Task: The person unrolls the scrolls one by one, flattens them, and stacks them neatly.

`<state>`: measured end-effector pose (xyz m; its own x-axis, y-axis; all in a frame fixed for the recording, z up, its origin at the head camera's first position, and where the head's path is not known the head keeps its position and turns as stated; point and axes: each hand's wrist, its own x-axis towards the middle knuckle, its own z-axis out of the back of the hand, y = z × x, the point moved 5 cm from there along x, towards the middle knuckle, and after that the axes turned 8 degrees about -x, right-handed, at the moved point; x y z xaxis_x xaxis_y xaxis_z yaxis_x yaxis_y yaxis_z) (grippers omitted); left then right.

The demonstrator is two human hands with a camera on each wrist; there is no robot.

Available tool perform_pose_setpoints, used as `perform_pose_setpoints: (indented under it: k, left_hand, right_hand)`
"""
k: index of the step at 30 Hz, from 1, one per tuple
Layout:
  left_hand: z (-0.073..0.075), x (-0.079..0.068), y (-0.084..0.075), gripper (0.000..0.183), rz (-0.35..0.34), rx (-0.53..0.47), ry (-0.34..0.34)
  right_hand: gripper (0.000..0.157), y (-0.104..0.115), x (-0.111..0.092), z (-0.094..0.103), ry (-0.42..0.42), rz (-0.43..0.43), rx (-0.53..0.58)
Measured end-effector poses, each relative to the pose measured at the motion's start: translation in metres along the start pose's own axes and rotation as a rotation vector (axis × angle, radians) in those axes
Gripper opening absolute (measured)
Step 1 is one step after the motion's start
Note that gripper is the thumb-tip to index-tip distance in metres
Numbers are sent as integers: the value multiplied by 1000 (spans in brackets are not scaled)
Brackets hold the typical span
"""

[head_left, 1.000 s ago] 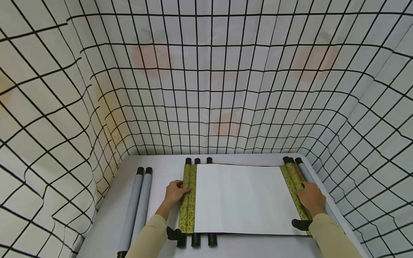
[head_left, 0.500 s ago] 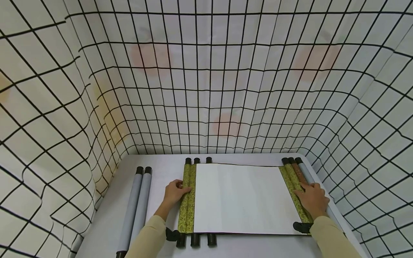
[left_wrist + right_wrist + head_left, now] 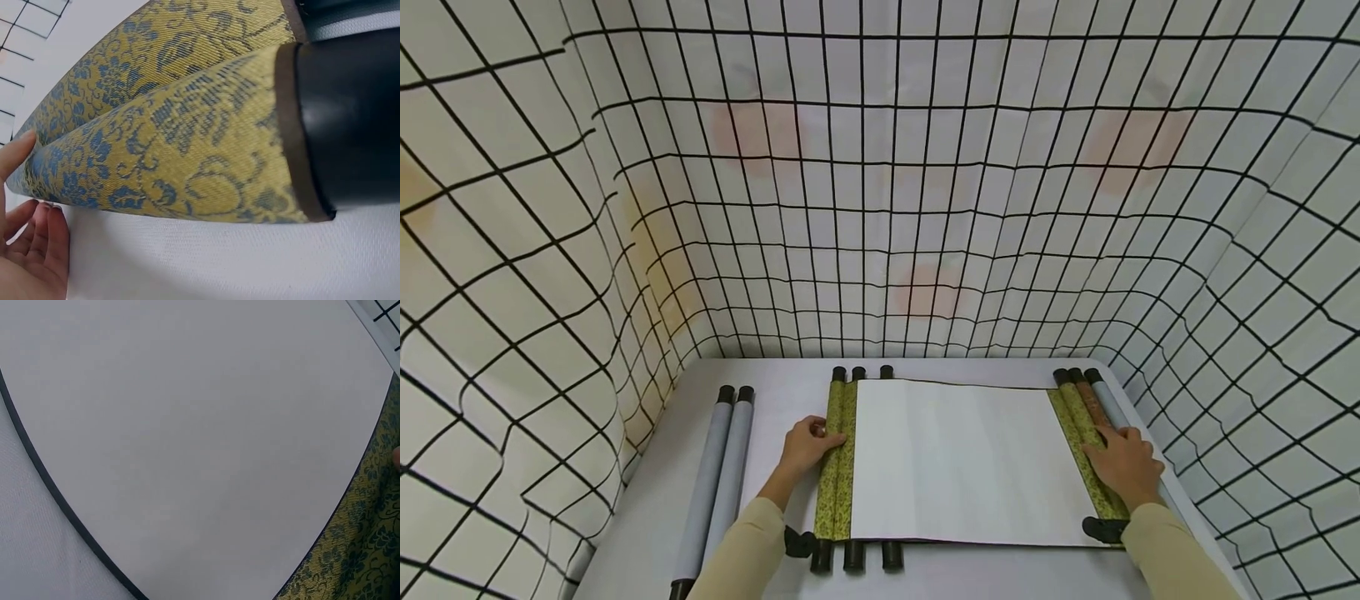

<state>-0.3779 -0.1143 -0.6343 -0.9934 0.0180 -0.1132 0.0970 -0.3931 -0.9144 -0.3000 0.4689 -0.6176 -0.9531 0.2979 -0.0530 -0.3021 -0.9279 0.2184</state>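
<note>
A hand scroll [image 3: 970, 467] lies unrolled in the head view, its white paper bordered at both ends by yellow brocade with a blue floral pattern. My left hand [image 3: 805, 450] pinches the left-hand roller [image 3: 827, 467]; in the left wrist view the thumb [image 3: 22, 147] lies on the brocade and the other fingers come to its lower edge. At the other end, my right hand [image 3: 1127, 471] holds the right-hand brocade roller [image 3: 1075, 404], thumb on the paper side and fingers reaching over to the far side. In the right wrist view only a fingertip [image 3: 396, 457] shows.
Two grey rolls [image 3: 711, 475] with black ends lie left on the white table [image 3: 647, 508]. A brown roll [image 3: 1092, 398] and another grey roll [image 3: 1112, 400] lie along the right edge. Black rod ends [image 3: 853, 557] stick out under the scroll. Black netting [image 3: 925, 208] surrounds the table.
My right hand has shifted slightly right, its fingers now farther over the brown roll, and the top of the right-hand roller sits a little farther left. My left hand keeps its place.
</note>
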Motion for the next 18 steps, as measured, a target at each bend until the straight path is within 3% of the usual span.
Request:
perform_pose_setpoints:
  k: [12, 18]
  left_hand:
    - [7, 4, -3, 67, 38, -70, 29]
    - [17, 3, -10, 63, 41, -79, -11]
  right_hand:
    - [63, 2, 4, 0, -63, -9, 10]
    - [64, 8, 5, 9, -57, 14, 18]
